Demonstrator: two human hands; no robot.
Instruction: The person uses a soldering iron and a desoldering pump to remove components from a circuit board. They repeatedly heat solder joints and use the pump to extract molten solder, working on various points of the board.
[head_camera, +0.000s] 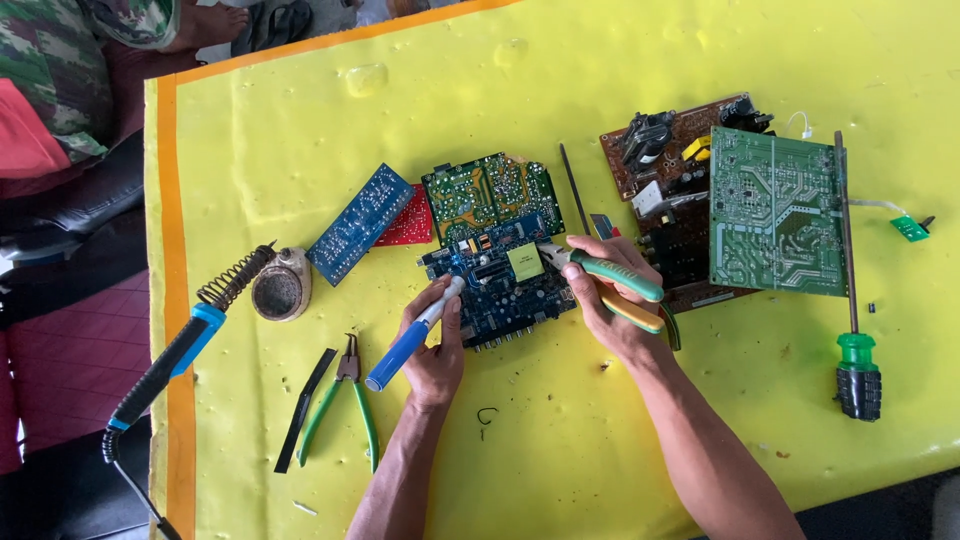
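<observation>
Clenching a blue soldering iron (408, 340), the left hand (435, 345) tips it onto the blue circuit board (497, 285); the right hand (605, 300) grips green-handled pliers (610, 280).

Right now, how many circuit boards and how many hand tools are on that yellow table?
Circuit boards: 6 (small blue, red, green, dark blue under the hands, brown, large green)
Pliers: 2 (right hand, lying loose)
Soldering irons: 2 (left hand, on stand)
Screwdrivers: 1
Total: 11

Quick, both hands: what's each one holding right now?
Left hand: closed on blue-handled soldering iron.
Right hand: closed on green-handled pliers.
</observation>
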